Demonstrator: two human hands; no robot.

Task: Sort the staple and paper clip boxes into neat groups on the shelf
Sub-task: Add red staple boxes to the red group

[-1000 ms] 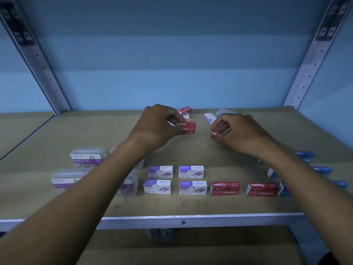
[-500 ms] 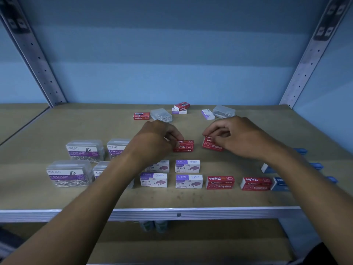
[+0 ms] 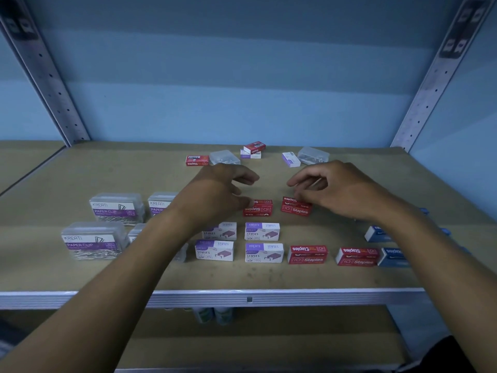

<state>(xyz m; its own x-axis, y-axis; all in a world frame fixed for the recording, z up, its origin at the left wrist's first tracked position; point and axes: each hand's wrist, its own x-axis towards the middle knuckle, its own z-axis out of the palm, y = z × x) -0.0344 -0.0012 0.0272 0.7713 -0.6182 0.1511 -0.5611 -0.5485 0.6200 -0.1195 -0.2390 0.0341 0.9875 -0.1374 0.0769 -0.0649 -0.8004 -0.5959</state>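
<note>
Two red boxes sit mid-shelf: one point(image 3: 258, 208) under your left hand point(image 3: 215, 195), thumb tip touching its left end, fingers loose; the other point(image 3: 296, 207) tilted, your right hand point(image 3: 341, 191) resting fingertips on its top edge, no clear grip. In front: four purple staple boxes point(image 3: 262, 231) in a square, then two red boxes point(image 3: 308, 254) in the front row. Clip boxes point(image 3: 115, 208) sit left, partly behind your left forearm. Blue boxes point(image 3: 376, 234) sit right, behind your right forearm. Unsorted strays at the back of the shelf point(image 3: 80, 168): red box point(image 3: 197, 160), clear cases point(image 3: 224, 157).
</note>
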